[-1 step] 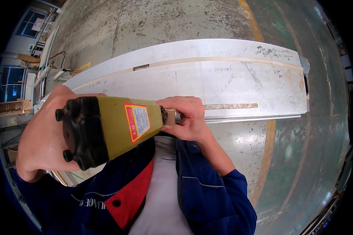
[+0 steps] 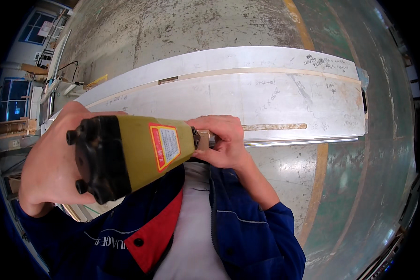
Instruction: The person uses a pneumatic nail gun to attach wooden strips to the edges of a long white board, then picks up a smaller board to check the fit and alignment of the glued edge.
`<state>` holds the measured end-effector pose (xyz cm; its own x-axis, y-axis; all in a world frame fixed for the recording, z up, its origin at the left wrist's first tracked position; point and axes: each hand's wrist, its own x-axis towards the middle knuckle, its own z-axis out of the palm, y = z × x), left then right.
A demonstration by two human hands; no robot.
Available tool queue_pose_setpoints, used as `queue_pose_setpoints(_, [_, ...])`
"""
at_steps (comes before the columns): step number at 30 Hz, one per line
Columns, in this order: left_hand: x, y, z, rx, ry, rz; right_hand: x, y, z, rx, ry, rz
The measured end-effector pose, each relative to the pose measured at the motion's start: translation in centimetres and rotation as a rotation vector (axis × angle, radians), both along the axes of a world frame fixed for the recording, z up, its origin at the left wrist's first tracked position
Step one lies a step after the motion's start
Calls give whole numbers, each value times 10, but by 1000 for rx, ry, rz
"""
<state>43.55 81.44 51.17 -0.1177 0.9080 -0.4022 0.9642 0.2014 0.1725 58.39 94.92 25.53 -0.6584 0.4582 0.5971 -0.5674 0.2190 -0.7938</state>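
An olive-green nail gun [image 2: 156, 144] with a black cap stands large in front of me, its cap toward the camera and its narrow nose pointing down and right. My left forearm [image 2: 51, 161] passes behind the cap; the body of the tool hides my left hand's fingers, so its grip does not show. Beside the nose, my right hand [image 2: 225, 140] is closed, thumb and fingers pinching a small tan piece [image 2: 203, 140]. Whether this piece belongs to the tool or is separate, I cannot tell. Both hands are over the near edge of a whitish worktable [image 2: 331, 105].
Pen marks cover parts of the tabletop. A long slot [image 2: 275, 126] runs to the right of my right hand, and a pale seam [image 2: 247, 70] crosses farther back. Metal rails [image 2: 308, 140] line the near edge. Frames and wooden pieces [image 2: 21, 127] stand at the far left.
The nail gun has shifted very slightly to the right. Both arms stay in nearly the same place.
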Motion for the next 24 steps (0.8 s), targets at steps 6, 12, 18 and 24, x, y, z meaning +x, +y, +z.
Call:
queue_pose_setpoints(6, [10,-10,5,14,-64,205,-2,-6,4,37,-10,7])
queue_pose_setpoints(12, [9,-23,14,14,-87,160,4,-6,2,-77,-123,16])
queue_pose_setpoints(18, [-21,-117,1,23,-217,292,-3,-4,-5,-57,-108,112])
queue_pose_setpoints(24, [1,-200,-120,126,-238,989,2,0,-1,-49,-140,79])
